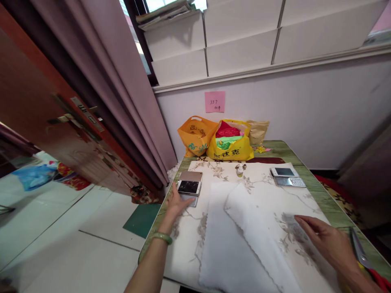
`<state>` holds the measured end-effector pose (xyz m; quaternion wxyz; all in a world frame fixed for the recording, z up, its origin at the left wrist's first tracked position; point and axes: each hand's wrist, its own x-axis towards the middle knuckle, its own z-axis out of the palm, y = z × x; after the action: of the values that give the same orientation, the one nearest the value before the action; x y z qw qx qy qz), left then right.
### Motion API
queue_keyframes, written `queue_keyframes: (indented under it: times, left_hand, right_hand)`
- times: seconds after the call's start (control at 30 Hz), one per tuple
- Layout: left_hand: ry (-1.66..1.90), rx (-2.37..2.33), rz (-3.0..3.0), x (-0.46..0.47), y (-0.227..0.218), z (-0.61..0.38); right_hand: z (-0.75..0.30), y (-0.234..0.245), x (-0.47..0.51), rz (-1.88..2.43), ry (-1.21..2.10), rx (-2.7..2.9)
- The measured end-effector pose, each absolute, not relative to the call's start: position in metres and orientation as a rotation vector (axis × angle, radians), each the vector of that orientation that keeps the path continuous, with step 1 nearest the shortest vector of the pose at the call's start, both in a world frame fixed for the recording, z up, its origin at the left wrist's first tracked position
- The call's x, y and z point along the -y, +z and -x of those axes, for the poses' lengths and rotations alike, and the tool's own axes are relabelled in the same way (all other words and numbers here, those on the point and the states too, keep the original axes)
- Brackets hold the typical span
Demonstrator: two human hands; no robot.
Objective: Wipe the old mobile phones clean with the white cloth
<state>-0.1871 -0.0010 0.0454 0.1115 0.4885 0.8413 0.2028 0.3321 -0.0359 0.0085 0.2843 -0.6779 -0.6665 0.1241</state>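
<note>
My left hand [175,203] is at the left side of the table, thumb and fingers spread, its thumb over a silver phone [192,202]. Just beyond lie a white phone with a dark, cracked-looking screen [188,187] and a rose-gold phone or case [191,176]. On the right, my right hand [326,242] is closed with thumb and fingertips together above the floral table cover [269,199]; whatever is in the pinch is too unclear to name. Between the hands lies a white cloth [226,232] with a wavy edge, one side folded over.
Scissors [359,248] lie by my right wrist. Two phones [287,177] sit at the right. A small bottle [240,171] stands farther back, before an orange bag [197,136], a filled yellow bag [231,142] and a brown paper pouch [259,131]. A door [61,106] stands left.
</note>
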Motion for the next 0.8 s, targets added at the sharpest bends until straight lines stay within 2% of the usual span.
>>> queue_keyframes:
  times: [0.13,0.43,0.63,0.8]
  left_hand:
    - [0.382,-2.582,-1.440,0.015,0.035,0.155]
    - [0.566,-2.609,-1.508,0.039,0.045,0.132]
    - [0.696,-2.148,-2.004,0.058,0.056,0.101]
    - [0.591,-1.801,-2.148,0.054,0.056,0.074]
  right_hand:
    - [-0.309,0.018,0.040,1.698,0.376,1.830]
    - [-0.209,0.042,0.038,1.462,0.571,1.938]
    - [-0.135,0.031,0.018,1.596,0.450,2.250]
    - [-0.146,0.021,-0.001,1.659,0.514,2.195]
